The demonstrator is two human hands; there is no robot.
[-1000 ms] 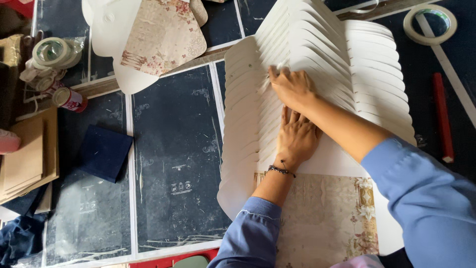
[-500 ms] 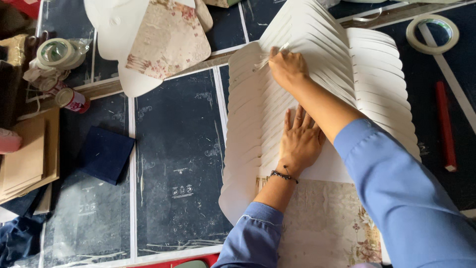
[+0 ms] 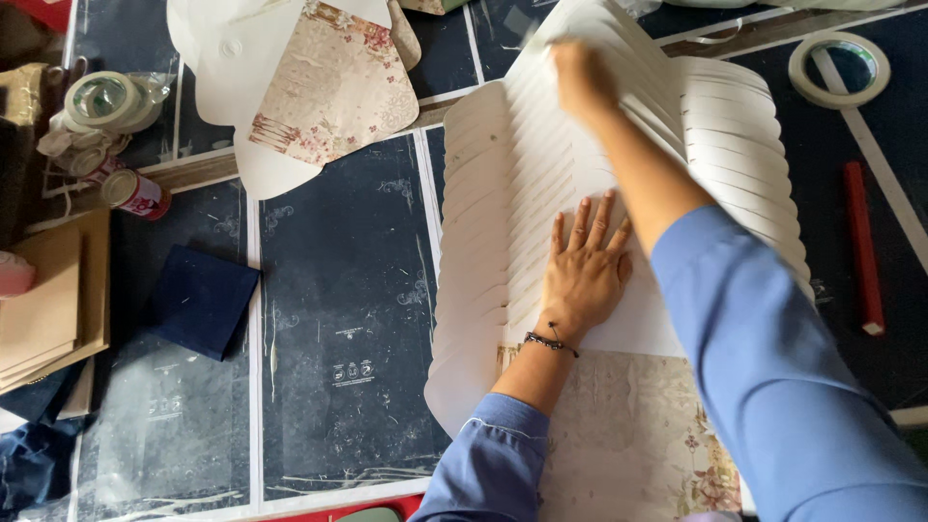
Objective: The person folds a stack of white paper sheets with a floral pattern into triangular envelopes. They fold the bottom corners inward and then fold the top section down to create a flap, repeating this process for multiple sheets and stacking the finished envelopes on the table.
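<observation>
- A long fan of overlapping white card sheets (image 3: 503, 222) lies spread on the dark cutting mat (image 3: 338, 319), each sheet stepped a little past the one under it. This fan is my landmark for everything else.
- The left hand (image 3: 583, 271) rests flat on the near middle of the fan, fingers spread, palm pressing down; it grips nothing, only pins the sheets.
- The right hand (image 3: 580, 77) is at the far end of the fan, blurred. It looks to be touching the sheet edges there, but I cannot tell whether its fingers are closed on a sheet or just brushing across.
- The sheets look thin, light and fairly stiff, with rounded corners. I judge they would slide over one another easily, so the spread would shift if the pinning palm lifted. Edges would crease if pinched hard.
- The best hold, to my eye, is flat pressure on top, or a light pinch at an exposed stepped edge.
- At the near end of the fan lies a floral-printed sheet (image 3: 638, 435), partly under the forearms.
- Beyond the fan's far left corner sits another floral card (image 3: 338, 87) on white cut pieces.
- Right of the fan: a tape roll (image 3: 839, 68) and a red stick (image 3: 862, 246).
- Well left of the fan: a dark blue square (image 3: 198, 300), tape rolls (image 3: 101, 101), brown boards (image 3: 48, 300).
</observation>
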